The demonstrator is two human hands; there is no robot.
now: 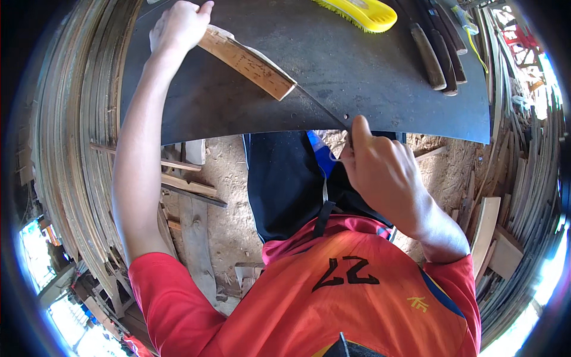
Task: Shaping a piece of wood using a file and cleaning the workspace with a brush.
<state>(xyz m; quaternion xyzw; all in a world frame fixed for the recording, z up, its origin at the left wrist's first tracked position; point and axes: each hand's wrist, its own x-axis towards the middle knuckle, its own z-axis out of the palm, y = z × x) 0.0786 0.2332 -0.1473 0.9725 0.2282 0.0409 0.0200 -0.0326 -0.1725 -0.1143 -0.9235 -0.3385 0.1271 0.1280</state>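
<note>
My left hand [178, 30] is closed at the upper left, on the far end of a narrow wooden piece [244, 62] that lies slanting over a dark metal worktop [214, 113]. My right hand [383, 169] grips a tool with a thin, straight dark shaft [321, 104] below the worktop's front edge; its handle is mostly hidden by my fingers. The shaft reaches up to the near end of the wood; whether it passes under it or into it I cannot tell.
Several wooden-handled tools [440, 59] and a yellow brush [372, 16] lie at the worktop's back right. Stacked long wooden strips line the left side [71, 149] and the right side [523, 178]. Loose boards [196, 238] lie on the dusty ground below.
</note>
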